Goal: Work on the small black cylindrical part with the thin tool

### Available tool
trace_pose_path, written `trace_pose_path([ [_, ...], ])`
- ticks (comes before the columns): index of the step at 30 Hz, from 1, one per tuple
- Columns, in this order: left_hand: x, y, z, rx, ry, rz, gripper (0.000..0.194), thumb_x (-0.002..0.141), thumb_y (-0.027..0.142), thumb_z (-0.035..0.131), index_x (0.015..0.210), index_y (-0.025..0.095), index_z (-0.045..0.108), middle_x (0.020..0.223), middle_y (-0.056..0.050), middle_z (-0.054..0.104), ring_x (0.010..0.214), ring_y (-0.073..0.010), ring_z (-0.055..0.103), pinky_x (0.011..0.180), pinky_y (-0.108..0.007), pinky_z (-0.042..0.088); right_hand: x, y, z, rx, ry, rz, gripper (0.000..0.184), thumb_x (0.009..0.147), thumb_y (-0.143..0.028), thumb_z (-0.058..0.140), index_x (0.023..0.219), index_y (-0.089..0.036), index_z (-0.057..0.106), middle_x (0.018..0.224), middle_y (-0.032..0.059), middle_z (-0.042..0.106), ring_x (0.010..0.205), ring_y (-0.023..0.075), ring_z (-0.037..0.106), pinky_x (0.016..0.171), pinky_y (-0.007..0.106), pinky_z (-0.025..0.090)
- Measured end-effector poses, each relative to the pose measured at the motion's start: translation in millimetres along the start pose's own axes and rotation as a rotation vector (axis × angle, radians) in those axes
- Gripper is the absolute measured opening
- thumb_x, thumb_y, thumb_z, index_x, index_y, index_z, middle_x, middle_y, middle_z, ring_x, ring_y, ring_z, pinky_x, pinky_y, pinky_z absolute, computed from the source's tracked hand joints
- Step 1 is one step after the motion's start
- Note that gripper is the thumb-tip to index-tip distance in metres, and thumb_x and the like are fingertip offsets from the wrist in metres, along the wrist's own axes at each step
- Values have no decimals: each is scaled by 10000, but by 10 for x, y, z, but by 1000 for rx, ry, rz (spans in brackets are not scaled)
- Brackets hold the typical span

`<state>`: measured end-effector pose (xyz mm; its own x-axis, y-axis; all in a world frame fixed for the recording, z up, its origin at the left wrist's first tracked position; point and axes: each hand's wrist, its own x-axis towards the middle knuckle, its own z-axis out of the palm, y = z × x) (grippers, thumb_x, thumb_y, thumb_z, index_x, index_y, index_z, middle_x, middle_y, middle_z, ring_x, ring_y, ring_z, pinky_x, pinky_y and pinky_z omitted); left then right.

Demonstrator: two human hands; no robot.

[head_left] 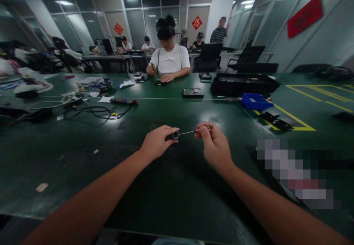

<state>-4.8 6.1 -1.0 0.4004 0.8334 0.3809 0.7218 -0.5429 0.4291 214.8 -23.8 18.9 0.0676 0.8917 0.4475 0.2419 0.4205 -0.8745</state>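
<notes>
Between the thumb and fingers of my left hand [157,142] is a small black cylindrical part [174,135], its round, ringed end turned to the right. My right hand [218,143] grips a screwdriver by its reddish-brown handle [208,127]. The thin metal shaft [186,132] points left, and its tip meets or comes close to the cylinder's round end; contact is too small to tell. Both hands are held over the green table [166,200]. My fingers hide most of the cylinder's body and part of the handle.
Across the table a person [170,60] in a white shirt works with a tool. A circuard-bearing drive [193,93], a black case [245,84] and a blue tray [256,101] lie ahead. Black cables [96,112] are at left; a pixelated object [295,175] is at right.
</notes>
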Motion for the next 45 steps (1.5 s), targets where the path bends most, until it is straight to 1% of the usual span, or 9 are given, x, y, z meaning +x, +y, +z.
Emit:
trace_pose_path([
  [7,7,-28,17,105,-75,-6,427,892,322,735,1310,327,652,1229,6,701,1081,-215,672,868,-333,537,2,-44,-34,-259,-56,-66,214,1010,-360,472,971,-206,616,779,26,691,720,179,665,682,316,474],
  [12,6,-45,30,86,-96,-10,443,885,346,742,1317,330,650,1208,-8,704,1057,-230,676,852,-349,535,1,-78,-51,-400,-90,-91,219,1010,-353,458,949,-213,615,781,31,691,711,183,650,663,311,440],
  [20,9,4,7,-149,120,-98,413,891,312,738,1293,266,652,1171,-34,717,1019,-216,674,878,-360,532,32,-80,-77,-451,-10,-222,208,1008,-343,449,949,-216,603,892,69,678,829,218,639,764,352,458],
  [23,12,9,22,-172,136,-114,398,885,310,743,1271,255,664,1170,-42,721,1008,-217,680,875,-363,536,57,-52,-63,-485,-76,-186,160,957,-243,456,1009,-207,603,883,64,676,787,212,635,729,339,455],
  [26,14,9,41,-183,121,-120,394,873,301,754,1256,255,672,1163,-39,725,1019,-220,681,893,-370,536,99,12,-30,-668,-201,-119,161,880,-182,491,938,-207,639,843,60,686,758,219,631,690,338,436],
  [28,13,12,41,-178,115,-124,399,869,303,759,1255,259,672,1154,-34,726,1012,-221,681,891,-375,534,137,81,1,-806,-283,-49,158,878,-203,513,891,-213,670,870,66,709,777,230,643,676,340,429],
  [31,12,27,21,-159,106,-116,398,875,312,754,1260,256,669,1142,-32,725,1015,-223,676,887,-377,529,190,204,43,-952,-323,42,223,938,-275,502,959,-219,717,986,91,734,829,237,668,682,341,438],
  [38,12,66,0,-144,80,-105,397,885,330,740,1267,254,662,1121,-32,720,998,-226,675,881,-375,525,223,352,72,-995,-377,50,375,1009,-455,453,1048,-239,758,973,102,733,824,227,683,672,325,453],
  [45,5,70,8,-131,82,-93,381,891,328,732,1259,253,663,1102,-33,721,988,-222,677,867,-366,528,215,344,83,-930,-465,-2,220,927,-374,617,1058,-270,760,1018,70,732,891,240,681,731,339,481],
])
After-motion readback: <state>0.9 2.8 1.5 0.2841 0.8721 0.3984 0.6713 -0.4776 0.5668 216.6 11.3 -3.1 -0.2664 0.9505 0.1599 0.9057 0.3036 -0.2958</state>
